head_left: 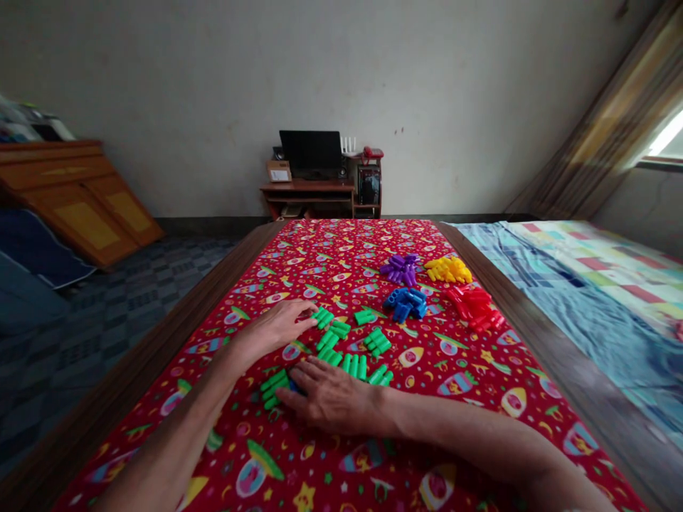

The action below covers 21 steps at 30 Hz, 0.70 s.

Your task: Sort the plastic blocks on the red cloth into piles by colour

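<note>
Small green tube-shaped plastic pieces point(378, 343) lie in several clusters on the red printed tablecloth point(240, 441). My left hand point(280, 326) reaches in from the left, its fingers curled at the edge of the farthest-left green cluster point(323, 318), seemingly gripping a piece there. Palm down nearer to me, my right hand point(334, 398) has its fingers pointing left and its thumb apart from them. The thumb tip touches or almost touches the nearest-left green cluster point(274, 388). Other green pieces point(355, 365) lie just beyond the right hand's knuckles, partly covered by it.
To the right sit separate piles of purple pieces point(401, 269), yellow pieces point(449, 269), blue pieces point(406, 304) and red pieces point(476, 308). A dark wooden table edge point(512, 320) borders the cloth. Beyond the table stands a desk point(309, 188) with a monitor point(311, 153).
</note>
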Tool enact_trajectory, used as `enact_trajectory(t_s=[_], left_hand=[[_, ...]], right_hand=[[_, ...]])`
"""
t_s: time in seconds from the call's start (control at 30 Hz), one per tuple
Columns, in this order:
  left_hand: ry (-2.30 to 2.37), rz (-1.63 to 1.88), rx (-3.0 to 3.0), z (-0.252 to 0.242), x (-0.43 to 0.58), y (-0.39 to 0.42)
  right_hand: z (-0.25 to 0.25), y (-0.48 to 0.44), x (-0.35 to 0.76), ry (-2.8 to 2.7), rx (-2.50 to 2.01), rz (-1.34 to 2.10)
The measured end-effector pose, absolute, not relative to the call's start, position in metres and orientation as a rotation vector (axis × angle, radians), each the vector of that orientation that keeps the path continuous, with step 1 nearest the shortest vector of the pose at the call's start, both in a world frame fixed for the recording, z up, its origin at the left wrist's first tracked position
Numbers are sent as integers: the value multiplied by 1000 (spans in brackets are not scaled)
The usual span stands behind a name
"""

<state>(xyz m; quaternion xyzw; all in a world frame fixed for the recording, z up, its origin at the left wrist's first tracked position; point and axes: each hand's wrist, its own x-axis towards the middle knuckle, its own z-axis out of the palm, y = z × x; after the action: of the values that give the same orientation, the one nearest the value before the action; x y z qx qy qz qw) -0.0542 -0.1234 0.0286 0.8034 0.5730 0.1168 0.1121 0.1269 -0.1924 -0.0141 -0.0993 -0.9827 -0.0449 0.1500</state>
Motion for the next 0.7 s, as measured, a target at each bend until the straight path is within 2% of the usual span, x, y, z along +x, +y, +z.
enact_trajectory(t_s=[0.2, 0.4, 0.53, 0.7], left_hand=[[1669, 440, 2366, 10, -58, -107], [1664, 558, 2328, -8, -52, -101], [1533, 595, 2302, -15, -39, -109], [1384, 574, 2300, -23, -28, -118]], right_hand=[[-7, -174, 141, -2798, -360, -42], [24, -124, 190, -2711, -934, -146], [23, -99, 221, -2788, -1203, -225], [24, -97, 230, -2766, -1054, -56]])
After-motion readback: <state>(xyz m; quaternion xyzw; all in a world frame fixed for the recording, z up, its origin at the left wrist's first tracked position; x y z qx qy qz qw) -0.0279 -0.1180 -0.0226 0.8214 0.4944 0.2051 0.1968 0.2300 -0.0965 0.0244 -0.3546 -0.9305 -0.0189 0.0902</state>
